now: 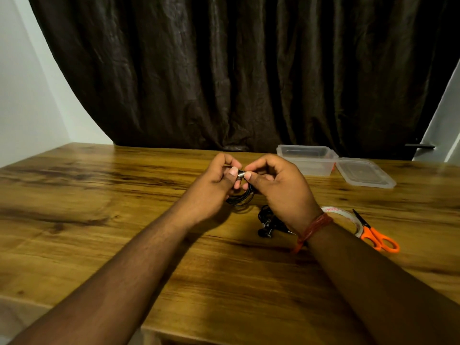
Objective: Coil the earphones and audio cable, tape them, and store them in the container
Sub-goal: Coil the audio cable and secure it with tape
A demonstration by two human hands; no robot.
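A black audio cable [242,198] hangs in a small coil between both hands above the table's middle. My left hand [219,181] grips the coil with curled fingers, its thumb by a metal plug. My right hand [276,185] pinches that plug end from the right. Black earphones [267,224] lie bundled on the table just below my right hand, partly hidden by the wrist. A clear plastic container [307,159] stands open at the back right, its lid [364,173] lying beside it. A tape roll [348,219] lies behind my right wrist.
Orange-handled scissors [375,236] lie right of the tape roll. The wooden table [99,195] stretches left and forward, its front edge near the bottom. A dark curtain hangs behind the table's far edge.
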